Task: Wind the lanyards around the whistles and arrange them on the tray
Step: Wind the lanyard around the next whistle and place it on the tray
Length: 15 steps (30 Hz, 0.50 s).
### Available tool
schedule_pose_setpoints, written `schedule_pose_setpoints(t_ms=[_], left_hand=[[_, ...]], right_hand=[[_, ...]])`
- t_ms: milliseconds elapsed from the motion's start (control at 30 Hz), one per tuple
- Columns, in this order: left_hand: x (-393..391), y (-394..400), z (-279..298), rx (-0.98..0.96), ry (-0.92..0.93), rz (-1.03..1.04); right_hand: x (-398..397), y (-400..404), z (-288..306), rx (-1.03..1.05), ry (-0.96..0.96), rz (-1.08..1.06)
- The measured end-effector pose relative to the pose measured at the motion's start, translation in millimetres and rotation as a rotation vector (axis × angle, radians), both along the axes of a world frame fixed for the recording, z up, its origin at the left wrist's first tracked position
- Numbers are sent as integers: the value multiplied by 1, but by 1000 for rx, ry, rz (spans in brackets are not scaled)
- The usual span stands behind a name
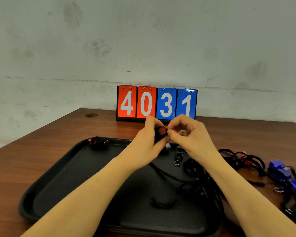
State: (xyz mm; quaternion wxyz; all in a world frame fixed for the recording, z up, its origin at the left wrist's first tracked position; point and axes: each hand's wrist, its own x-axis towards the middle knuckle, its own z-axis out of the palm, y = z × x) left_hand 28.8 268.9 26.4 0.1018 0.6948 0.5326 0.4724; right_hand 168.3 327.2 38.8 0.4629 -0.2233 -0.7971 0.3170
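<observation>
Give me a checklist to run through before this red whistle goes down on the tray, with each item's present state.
1. Red plastic whistle held by both the left hand and right hand: ok.
2. Black lanyard cord fully wound: not ok, it trails loose onto the tray.
3. Black plastic tray has bare space: ok.
4. Wound red whistle bundle already sits in the far left corner: ok.
5. Blue whistles wound: not ok, they lie tangled on the wooden table.

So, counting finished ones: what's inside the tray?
On the tray: one wound whistle at its far-left corner, a black whistle and loose lanyards. The forearms cover part.
</observation>
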Motion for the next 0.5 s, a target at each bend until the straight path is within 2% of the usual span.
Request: schedule_pose_setpoints(t_ms=[300,500], left_hand=[[2,-2,2,10,117,3],[6,-5,4,32,88,-35]], right_hand=[[-5,1,-4,-11,47,-55],[2,1,2,-124,123,142]])
